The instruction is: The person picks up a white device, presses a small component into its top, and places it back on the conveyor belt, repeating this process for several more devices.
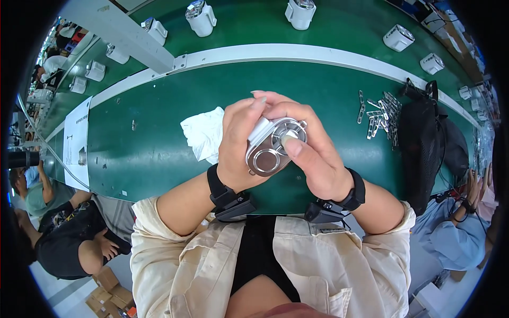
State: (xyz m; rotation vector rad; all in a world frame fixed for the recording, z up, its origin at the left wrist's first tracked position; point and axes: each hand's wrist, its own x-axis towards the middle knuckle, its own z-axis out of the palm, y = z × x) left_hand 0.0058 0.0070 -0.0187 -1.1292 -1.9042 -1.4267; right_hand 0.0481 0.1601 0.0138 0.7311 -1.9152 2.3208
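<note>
— metal, that piece in the middle?
— yes, a silver metal part (273,146) with round discs on its face, held up above the green table (159,143).
— which hand has it?
— both. the left hand (238,143) is wrapped around its left side, fingers curled over the top. the right hand (310,151) closes on the other side, thumb pressed on the upper disc.
— anything nearby?
— a white cloth (204,132) lies just left of the hands, a pile of metal clips (379,114) to the right beside a black bag (424,143), and white units (201,18) sit on the belt beyond.
</note>
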